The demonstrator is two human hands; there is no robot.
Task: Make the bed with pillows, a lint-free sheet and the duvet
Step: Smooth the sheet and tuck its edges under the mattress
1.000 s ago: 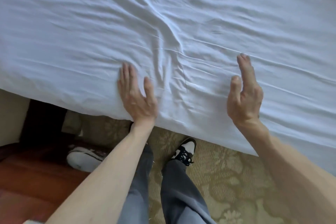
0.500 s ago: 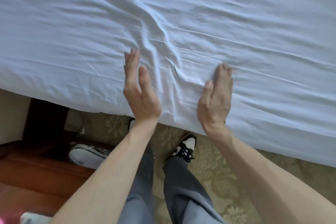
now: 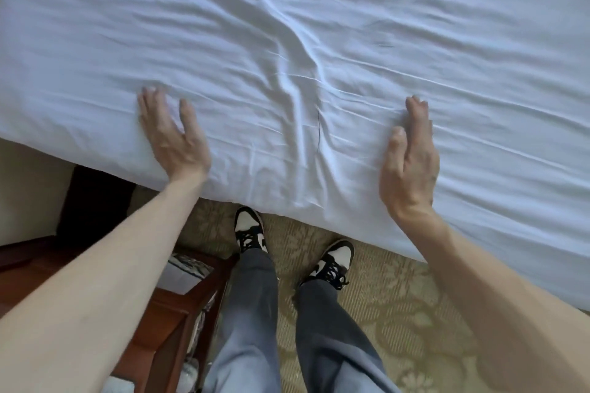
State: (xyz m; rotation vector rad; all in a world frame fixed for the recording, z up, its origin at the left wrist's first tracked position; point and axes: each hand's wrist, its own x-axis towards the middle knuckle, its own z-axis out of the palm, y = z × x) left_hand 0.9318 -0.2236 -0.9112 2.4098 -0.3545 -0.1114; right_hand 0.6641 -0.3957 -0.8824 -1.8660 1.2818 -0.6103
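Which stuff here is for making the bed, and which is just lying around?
For the bed: white sheet; left hand and right hand, both resting on it with fingers straight.

Just around: wooden table; patterned carpet; black-and-white sneakers on the person's feet.

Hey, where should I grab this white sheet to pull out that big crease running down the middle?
Take the sheet by its hanging edge, straight below the crease, between the left hand and the right hand, coming from the side you stand on. The crease runs toward that edge, and the cloth drapes loose there, so pinching and pulling down should likely flatten it.
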